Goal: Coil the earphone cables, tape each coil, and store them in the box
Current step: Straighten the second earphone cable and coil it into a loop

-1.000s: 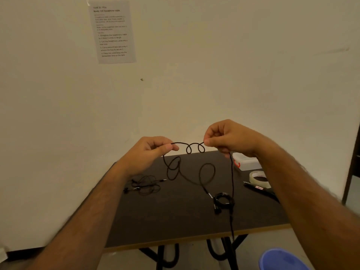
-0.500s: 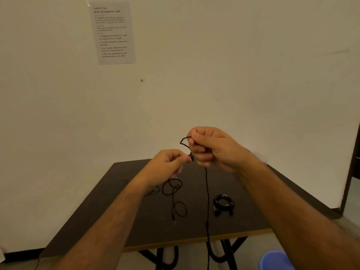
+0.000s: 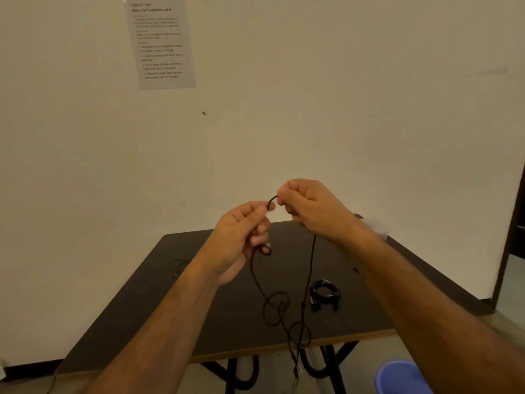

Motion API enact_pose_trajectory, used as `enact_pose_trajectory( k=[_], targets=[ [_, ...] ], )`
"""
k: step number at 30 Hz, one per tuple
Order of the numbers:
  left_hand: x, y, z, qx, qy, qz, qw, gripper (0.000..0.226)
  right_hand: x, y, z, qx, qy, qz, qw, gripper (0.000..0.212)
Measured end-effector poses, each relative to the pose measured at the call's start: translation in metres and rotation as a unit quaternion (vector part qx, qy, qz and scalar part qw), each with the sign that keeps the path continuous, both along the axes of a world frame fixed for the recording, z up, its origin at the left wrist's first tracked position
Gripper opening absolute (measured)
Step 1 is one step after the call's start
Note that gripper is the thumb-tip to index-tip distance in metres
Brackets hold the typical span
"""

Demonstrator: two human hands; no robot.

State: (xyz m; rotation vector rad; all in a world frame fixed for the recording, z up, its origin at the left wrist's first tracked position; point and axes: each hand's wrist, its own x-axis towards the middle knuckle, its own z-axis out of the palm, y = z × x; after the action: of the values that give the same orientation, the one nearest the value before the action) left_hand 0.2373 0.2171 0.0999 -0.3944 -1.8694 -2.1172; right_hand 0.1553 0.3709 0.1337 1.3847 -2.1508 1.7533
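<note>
We see the left hand [image 3: 241, 237] and right hand [image 3: 309, 209] pinching a black cable [image 3: 257, 277] up high, close together. The cable hangs in loops over a dark table [image 3: 170, 294]. A coil [image 3: 325, 294] lies on it.

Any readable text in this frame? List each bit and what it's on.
All text is on the paper sheet taped to the wall:
"Neatly coil headphone cable" (heading)
"1. Straighten the headphone cable"
"2. Coil the headphone cable into a neat loop"
"3. Cut a piece of tape and wrap it around the loop"
Top ID line and small paragraphs: too blurred.
</note>
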Motion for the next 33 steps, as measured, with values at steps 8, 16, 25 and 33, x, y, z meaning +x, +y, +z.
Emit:
enact_pose_trajectory(
  k=[8,16,25,33],
  targets=[
    [0.006,-0.036,-0.009,-0.196,-0.04,0.083,0.976,0.022,-0.012,0.037,0.013,-0.068,-0.072,-0.033,0.995,0.033],
    [0.007,-0.025,0.012,-0.286,-0.011,0.088,0.954,0.019,-0.017,0.039,-0.003,0.164,-0.256,0.195,0.933,0.066],
    [0.005,-0.023,0.012,-0.348,-0.01,0.096,0.933,0.021,-0.008,0.03,0.006,0.125,0.06,-0.029,0.99,0.014],
    [0.008,-0.031,0.016,-0.364,-0.019,0.161,0.917,0.014,-0.009,0.027,0.003,0.053,0.031,-0.098,0.993,0.025]
  ],
)
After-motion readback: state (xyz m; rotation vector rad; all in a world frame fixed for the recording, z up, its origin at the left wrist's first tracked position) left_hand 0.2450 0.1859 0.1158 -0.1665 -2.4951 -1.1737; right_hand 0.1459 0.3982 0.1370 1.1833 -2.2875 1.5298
